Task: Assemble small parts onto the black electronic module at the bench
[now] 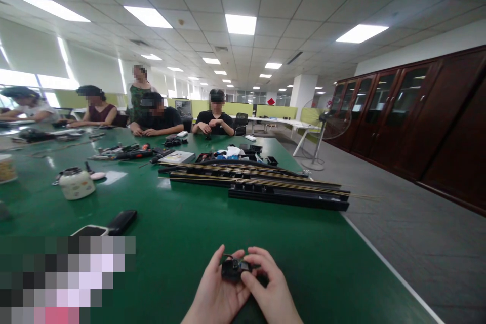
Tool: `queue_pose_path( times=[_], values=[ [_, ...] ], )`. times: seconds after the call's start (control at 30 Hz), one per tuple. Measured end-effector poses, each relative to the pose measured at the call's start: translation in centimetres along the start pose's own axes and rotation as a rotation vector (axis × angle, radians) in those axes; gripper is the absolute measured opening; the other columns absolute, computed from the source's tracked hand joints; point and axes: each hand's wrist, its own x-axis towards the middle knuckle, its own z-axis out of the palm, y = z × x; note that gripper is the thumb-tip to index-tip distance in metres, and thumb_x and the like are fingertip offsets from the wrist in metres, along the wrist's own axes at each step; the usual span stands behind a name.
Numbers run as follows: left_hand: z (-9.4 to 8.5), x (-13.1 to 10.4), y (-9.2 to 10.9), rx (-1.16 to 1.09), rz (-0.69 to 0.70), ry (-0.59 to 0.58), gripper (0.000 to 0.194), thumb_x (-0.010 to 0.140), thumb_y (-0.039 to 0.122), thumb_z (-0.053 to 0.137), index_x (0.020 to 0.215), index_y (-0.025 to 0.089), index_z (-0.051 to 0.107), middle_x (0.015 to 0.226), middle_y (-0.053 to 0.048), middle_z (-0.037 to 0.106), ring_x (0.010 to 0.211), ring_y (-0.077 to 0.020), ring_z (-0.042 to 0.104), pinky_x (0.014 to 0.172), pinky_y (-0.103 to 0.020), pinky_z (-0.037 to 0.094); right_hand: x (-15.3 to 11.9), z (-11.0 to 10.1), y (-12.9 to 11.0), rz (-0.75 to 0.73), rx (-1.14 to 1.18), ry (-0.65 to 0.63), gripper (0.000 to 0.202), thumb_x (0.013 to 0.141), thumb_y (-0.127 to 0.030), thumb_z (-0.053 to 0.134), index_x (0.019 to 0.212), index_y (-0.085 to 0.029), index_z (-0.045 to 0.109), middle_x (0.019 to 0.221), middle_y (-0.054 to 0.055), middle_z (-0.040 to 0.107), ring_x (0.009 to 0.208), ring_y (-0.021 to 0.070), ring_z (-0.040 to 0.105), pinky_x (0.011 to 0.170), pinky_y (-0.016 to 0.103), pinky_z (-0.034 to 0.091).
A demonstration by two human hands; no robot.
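A small black device (pixel 232 269) with a thin cable at its top is held between my two hands, low in the middle of the view over the green table. My left hand (pixel 218 288) is turned palm up under its left side, with fingers bent around it. From the right, my right hand (pixel 270 281) grips its edge between thumb and fingers. The small parts inside the device are too small to make out.
Long black rails (pixel 288 197) with thin brass-coloured rods lie across the green table (pixel 159 263). To the left are a white jar (pixel 76 184), a black object (pixel 122 221) and a phone (pixel 91 231). Tools and boxes lie farther back, where several people sit. A fan (pixel 322 121) stands on the right.
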Motion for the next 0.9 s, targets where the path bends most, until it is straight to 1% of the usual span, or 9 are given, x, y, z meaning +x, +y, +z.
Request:
queue_pose_path(
  times=[0.13,0.27,0.37,0.43,0.67,0.8,0.9],
  values=[
    [0.1,0.0,0.0,-0.023,-0.004,0.014,0.028,0.075,0.039,0.051,0.078,0.013,0.059,0.071,-0.01,0.065,0.065,-0.0179,0.062,0.066,-0.029,0.046,0.1,0.0,0.6,0.0,0.077,0.053,0.015,0.067,-0.023,0.063,0.081,-0.022,0.067,0.105,0.009,0.061,0.097,0.0236,0.057,0.071,0.03,0.05],
    [0.0,0.0,-0.1,-0.025,-0.001,0.012,0.027,0.074,0.039,0.053,0.078,0.013,0.058,0.074,-0.01,0.065,0.066,-0.0182,0.061,0.066,-0.03,0.047,0.3,-0.1,1.0,0.017,0.135,0.096,0.02,0.067,-0.031,0.065,0.083,-0.02,0.066,0.1,0.009,0.063,0.094,0.0238,0.059,0.07,0.03,0.051],
    [0.0,0.0,-0.1,-0.003,0.01,0.031,0.027,0.073,0.039,0.054,0.08,0.014,0.058,0.076,-0.011,0.065,0.065,-0.0184,0.061,0.066,-0.031,0.047,0.3,-0.1,1.2,0.067,0.211,0.093,0.026,0.068,-0.035,0.064,0.088,-0.018,0.063,0.093,0.009,0.065,0.082,0.0218,0.063,0.07,0.032,0.051],
    [-0.1,0.0,0.0,0.006,0.01,0.035,0.027,0.072,0.04,0.055,0.081,0.014,0.058,0.075,-0.012,0.065,0.065,-0.0193,0.062,0.065,-0.03,0.047,0.4,-0.1,1.1,0.091,0.253,0.096,0.027,0.069,-0.037,0.063,0.087,-0.017,0.061,0.089,0.008,0.066,0.076,0.0207,0.064,0.069,0.032,0.052],
    [-0.3,0.1,0.1,0.026,-0.011,0.005,0.029,0.072,0.041,0.055,0.084,0.015,0.057,0.08,-0.014,0.066,0.066,-0.0219,0.063,0.063,-0.03,0.046,0.6,-0.1,0.8,0.079,0.318,0.172,0.026,0.069,-0.038,0.064,0.084,-0.017,0.058,0.082,0.007,0.066,0.079,0.0215,0.064,0.069,0.032,0.053],
    [-0.2,0.0,0.0,0.032,-0.012,0.007,0.029,0.072,0.041,0.054,0.084,0.015,0.056,0.082,-0.014,0.066,0.066,-0.0217,0.063,0.063,-0.03,0.046,0.7,-0.3,1.0,0.077,0.302,0.227,0.025,0.068,-0.038,0.064,0.082,-0.018,0.058,0.083,0.008,0.066,0.083,0.0218,0.063,0.069,0.032,0.052],
    [0.1,-0.1,0.0,0.039,-0.005,0.024,0.03,0.071,0.042,0.055,0.085,0.015,0.055,0.083,-0.014,0.066,0.066,-0.0217,0.063,0.062,-0.03,0.046,0.9,-0.5,1.4,0.105,0.3,0.253,0.026,0.067,-0.038,0.064,0.083,-0.018,0.057,0.085,0.008,0.066,0.084,0.0219,0.062,0.072,0.032,0.051]
  ],
)
